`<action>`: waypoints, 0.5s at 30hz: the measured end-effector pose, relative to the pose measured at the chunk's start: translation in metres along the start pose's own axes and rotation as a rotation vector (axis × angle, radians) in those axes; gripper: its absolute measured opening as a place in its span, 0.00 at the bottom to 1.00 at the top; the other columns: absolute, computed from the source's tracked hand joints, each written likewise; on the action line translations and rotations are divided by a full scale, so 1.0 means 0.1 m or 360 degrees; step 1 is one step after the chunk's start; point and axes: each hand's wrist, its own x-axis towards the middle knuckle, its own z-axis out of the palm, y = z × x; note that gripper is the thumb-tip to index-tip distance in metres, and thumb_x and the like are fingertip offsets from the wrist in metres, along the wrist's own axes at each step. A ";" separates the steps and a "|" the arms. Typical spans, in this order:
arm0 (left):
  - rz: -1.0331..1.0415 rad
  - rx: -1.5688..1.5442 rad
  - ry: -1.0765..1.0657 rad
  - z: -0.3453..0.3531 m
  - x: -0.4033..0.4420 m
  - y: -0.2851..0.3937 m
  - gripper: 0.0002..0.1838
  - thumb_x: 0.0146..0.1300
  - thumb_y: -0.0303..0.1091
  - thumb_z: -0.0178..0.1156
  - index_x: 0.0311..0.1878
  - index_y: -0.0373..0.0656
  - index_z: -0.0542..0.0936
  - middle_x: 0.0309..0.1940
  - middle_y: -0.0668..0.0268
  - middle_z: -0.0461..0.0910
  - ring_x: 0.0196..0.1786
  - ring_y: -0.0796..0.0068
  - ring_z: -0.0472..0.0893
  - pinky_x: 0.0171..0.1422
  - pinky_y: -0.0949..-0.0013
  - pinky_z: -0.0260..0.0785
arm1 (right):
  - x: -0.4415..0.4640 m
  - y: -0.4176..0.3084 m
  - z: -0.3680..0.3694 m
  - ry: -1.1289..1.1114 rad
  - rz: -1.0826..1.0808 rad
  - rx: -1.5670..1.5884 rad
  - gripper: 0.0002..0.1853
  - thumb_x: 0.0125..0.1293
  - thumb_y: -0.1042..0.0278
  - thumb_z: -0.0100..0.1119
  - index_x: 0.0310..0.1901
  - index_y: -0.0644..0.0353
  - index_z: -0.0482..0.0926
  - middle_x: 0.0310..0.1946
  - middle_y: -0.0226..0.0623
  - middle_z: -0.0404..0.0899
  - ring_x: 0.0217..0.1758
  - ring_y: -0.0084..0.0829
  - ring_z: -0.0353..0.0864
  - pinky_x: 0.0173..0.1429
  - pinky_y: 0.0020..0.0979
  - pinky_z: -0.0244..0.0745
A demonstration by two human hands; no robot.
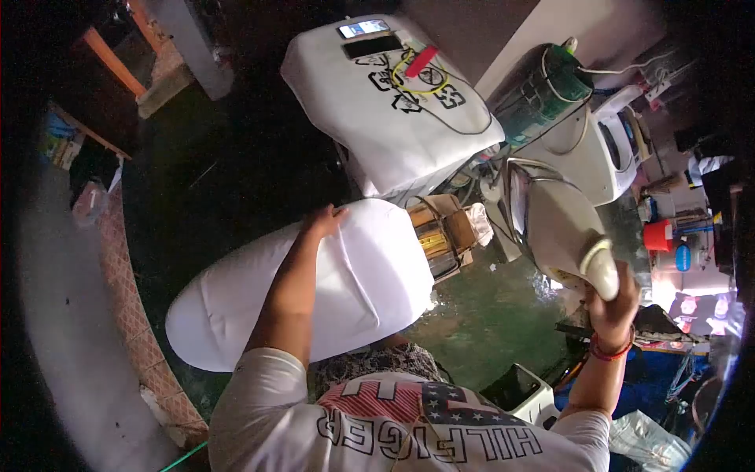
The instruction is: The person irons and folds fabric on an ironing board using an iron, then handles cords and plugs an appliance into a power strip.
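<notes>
A long white padded piece (275, 295) with a smooth, rounded surface lies at the left centre, in front of my body. My left hand (324, 221) rests on its far edge with the fingers partly spread. At the right, my right hand (615, 305) is wrapped round the cream-coloured rounded end of a large curved, pale object (562, 224). The underside of that hand's grip is hidden. Between the two pieces sits an open cardboard box (452, 232) with yellow and dark items.
A white-covered surface (338, 94) carries two phones (372, 46), a red item (422, 61) and a yellow loop. Behind stand a dark green drum (543, 94) and a white appliance (602, 157). A red bucket (658, 234) is at the far right; a white plastic chair (535, 397) is nearby.
</notes>
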 end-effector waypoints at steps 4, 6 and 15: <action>0.0608 0.0222 0.0524 0.18 -0.23 0.26 0.31 0.56 0.50 0.58 0.58 0.40 0.68 0.57 0.45 0.67 0.61 0.48 0.66 0.62 0.48 0.58 | -0.23 -0.52 -0.46 0.0312 0.0256 0.0337 0.36 0.49 0.47 0.65 0.49 0.71 0.68 0.36 0.46 0.77 0.36 0.37 0.78 0.40 0.33 0.72; 0.0996 -0.0092 0.0561 0.44 -0.47 0.64 0.35 0.53 0.44 0.63 0.63 0.41 0.62 0.61 0.48 0.62 0.63 0.49 0.62 0.67 0.53 0.52 | -0.35 -0.88 -0.60 0.0457 0.0408 0.0803 0.43 0.48 0.48 0.67 0.57 0.75 0.63 0.42 0.44 0.75 0.40 0.32 0.76 0.44 0.30 0.72; 0.1986 -0.0739 -0.0763 0.19 -2.86 1.44 0.14 0.60 0.32 0.57 0.49 0.40 0.72 0.58 0.54 0.63 0.62 0.62 0.66 0.61 0.60 0.63 | -0.64 -2.31 -0.14 0.0163 0.0376 0.1646 0.31 0.58 0.64 0.58 0.61 0.60 0.56 0.18 0.34 0.68 0.10 0.22 0.63 0.09 0.23 0.58</action>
